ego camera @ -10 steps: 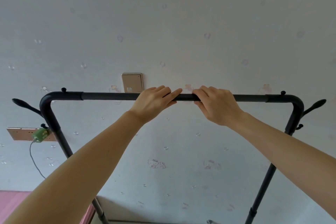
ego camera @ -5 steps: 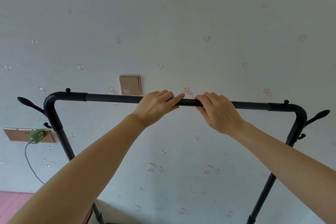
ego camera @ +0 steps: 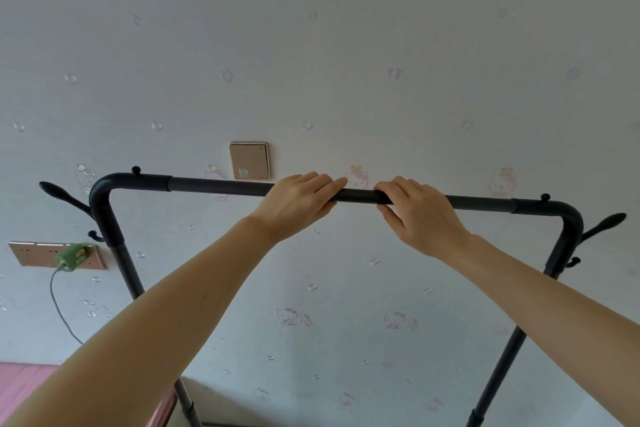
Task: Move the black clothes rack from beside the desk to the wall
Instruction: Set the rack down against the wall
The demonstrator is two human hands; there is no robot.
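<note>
Fingers of the left hand curl over the top bar of the black clothes rack; right hand grips the same bar just beside it. Rack stands close against the patterned wall, below a gold switch plate. Green plug in the outlet strip, lower left.

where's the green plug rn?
Head view, lower left: green plug sits in the wall outlet strip, just left of the rack's left post.

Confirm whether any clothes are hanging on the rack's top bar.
No: the top bar of the black clothes rack is bare, with only the left hand and right hand gripping it.
</note>
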